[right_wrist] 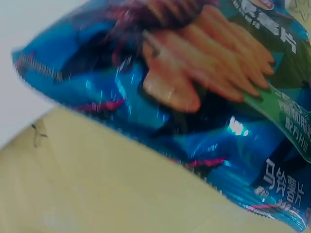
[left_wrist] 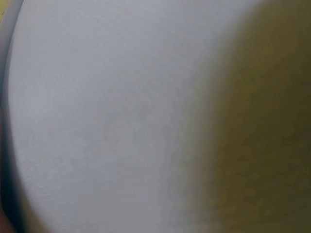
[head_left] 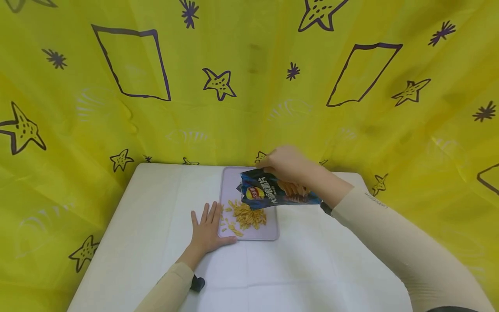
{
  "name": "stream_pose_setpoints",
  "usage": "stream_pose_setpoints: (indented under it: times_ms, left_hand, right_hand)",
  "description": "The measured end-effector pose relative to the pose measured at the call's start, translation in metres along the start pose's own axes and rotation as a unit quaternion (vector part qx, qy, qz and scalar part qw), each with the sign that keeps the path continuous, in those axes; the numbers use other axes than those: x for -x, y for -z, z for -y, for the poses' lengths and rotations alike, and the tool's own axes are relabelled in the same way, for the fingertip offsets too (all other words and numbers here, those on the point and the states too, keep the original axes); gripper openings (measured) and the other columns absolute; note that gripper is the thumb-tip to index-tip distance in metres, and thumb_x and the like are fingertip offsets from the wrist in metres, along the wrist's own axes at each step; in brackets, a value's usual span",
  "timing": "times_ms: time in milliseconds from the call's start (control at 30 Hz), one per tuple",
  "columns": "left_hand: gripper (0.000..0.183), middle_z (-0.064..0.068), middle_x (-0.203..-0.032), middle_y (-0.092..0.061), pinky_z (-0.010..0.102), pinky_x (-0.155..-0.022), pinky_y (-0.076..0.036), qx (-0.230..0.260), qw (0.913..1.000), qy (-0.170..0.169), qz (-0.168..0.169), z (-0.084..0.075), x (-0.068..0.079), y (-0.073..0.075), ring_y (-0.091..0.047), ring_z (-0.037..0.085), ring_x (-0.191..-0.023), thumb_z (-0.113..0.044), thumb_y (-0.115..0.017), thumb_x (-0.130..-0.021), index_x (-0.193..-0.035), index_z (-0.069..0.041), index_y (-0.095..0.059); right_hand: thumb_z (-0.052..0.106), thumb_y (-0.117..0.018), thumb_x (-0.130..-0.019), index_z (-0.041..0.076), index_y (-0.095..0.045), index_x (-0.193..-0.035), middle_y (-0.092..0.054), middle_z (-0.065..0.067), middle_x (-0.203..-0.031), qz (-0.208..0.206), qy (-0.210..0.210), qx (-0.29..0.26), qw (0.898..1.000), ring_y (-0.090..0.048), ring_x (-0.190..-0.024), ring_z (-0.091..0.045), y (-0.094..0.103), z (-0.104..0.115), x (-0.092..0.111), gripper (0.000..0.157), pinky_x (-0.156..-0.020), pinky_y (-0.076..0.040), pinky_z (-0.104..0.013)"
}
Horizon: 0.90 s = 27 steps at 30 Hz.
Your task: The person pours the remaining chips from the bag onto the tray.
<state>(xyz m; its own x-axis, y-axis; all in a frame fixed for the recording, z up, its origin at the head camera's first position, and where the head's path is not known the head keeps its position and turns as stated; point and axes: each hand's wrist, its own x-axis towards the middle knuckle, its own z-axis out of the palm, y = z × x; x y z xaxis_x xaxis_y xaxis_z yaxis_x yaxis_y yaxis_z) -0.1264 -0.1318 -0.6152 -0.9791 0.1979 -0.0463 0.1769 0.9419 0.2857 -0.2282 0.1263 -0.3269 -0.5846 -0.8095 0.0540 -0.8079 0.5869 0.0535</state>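
A dark blue potato chip bag is tilted over a pale purple tray, gripped along its upper edge by my right hand. Its open end points left. Below the bag a heap of ridged yellow chips lies on the tray, with loose pieces to the left. My left hand rests with fingers spread at the tray's left edge, the thumb along the front left corner. The chip bag fills much of the right wrist view; no fingers show there. The left wrist view is mostly blurred white surface.
A white-covered table carries the tray. Directly behind it hangs a yellow curtain printed with stars and frames, which also runs down both sides.
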Motion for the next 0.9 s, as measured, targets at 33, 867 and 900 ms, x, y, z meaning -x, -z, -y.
stream_pose_setpoints:
  times_ms: [33, 867, 900]
  left_hand:
    - [0.132, 0.010, -0.168, -0.006, 0.071, -0.112, 0.012, 0.000, 1.0000, 0.000, 0.001, 0.000, 0.000, 0.000, 0.002, 0.034, -0.155, -0.094, -0.051, -0.067, -0.162, -0.013, -0.006]
    - [0.131, 0.012, -0.167, -0.011, 0.073, -0.112, 0.007, 0.004, 0.9999, -0.008, -0.005, -0.003, 0.003, 0.005, -0.003, 0.036, -0.154, -0.091, -0.054, -0.068, -0.161, -0.009, -0.011]
    - [0.131, 0.013, -0.167, -0.011, 0.073, -0.112, 0.007, 0.005, 0.9999, -0.008, -0.006, -0.003, 0.003, 0.005, -0.003, 0.037, -0.154, -0.091, -0.054, -0.068, -0.161, -0.009, -0.011]
  right_hand:
    - [0.020, -0.070, -0.094, 0.023, -0.078, -0.114, -0.078, 0.000, -0.099, -0.003, -0.011, -0.010, 1.000, -0.073, -0.083, -0.019, -0.001, -0.003, 0.005, 0.021, -0.075, -0.058, -0.038]
    - [0.024, -0.064, -0.099, 0.013, -0.069, -0.120, -0.075, -0.010, -0.096, -0.164, -0.296, -0.295, 0.894, -0.069, -0.084, -0.026, -0.075, -0.053, 0.118, 0.024, -0.069, -0.052, -0.032]
    - [0.025, -0.063, -0.099, 0.013, -0.069, -0.120, -0.075, -0.010, -0.096, -0.170, -0.306, -0.301, 0.887, -0.068, -0.085, -0.026, -0.079, -0.054, 0.122, 0.025, -0.069, -0.052, -0.031]
